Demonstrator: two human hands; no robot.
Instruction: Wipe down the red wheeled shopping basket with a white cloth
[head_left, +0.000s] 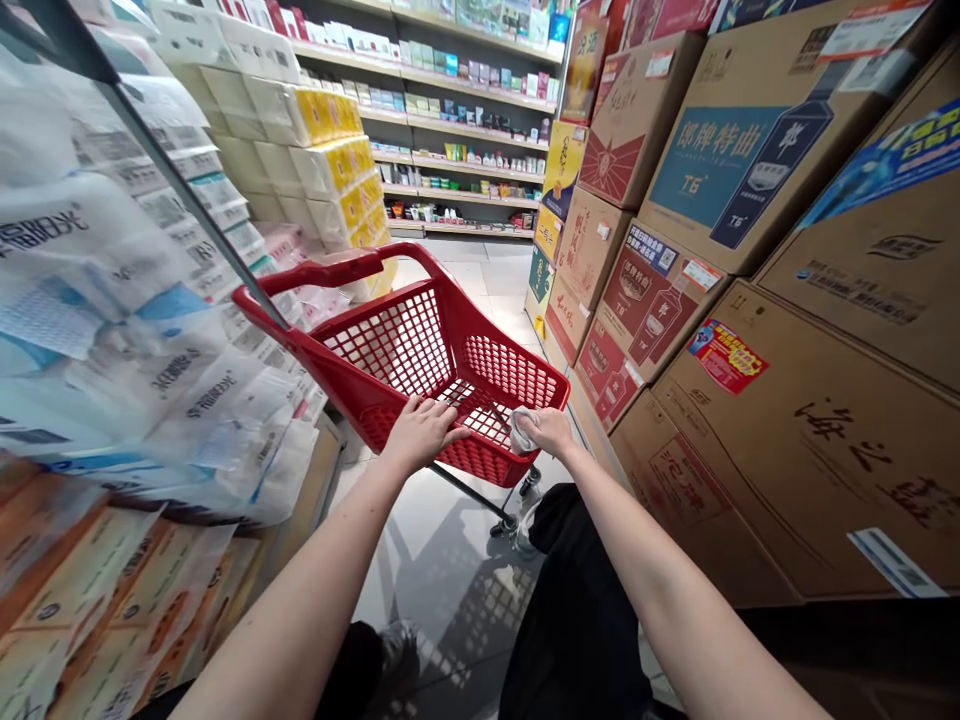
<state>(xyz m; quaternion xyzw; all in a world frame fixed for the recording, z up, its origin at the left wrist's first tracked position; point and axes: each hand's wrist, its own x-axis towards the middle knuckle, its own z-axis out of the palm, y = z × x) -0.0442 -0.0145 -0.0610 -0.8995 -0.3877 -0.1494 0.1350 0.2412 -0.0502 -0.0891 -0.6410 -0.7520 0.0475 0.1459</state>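
A red plastic shopping cart (367,375) stands in the aisle in front of me, its lattice basket bare inside. My left hand (421,432) lies over the near rim, fingers stretched out and thumb apart. Against the rim's right-hand corner, my right hand (549,430) is closed round a crumpled white cloth (523,428). Part of that cloth shows inside the basket edge; the fingertips are partly hidden. The cart's handle (322,272) points away to the far left.
Wrapped tissue packs (322,160) and plastic-bagged paper goods (90,270) are stacked on the left. Cardboard liquor boxes (720,150) form a wall on the right. Shelves of small products (465,130) close off the aisle's far end. A grey metal pole (187,190) slants at left.
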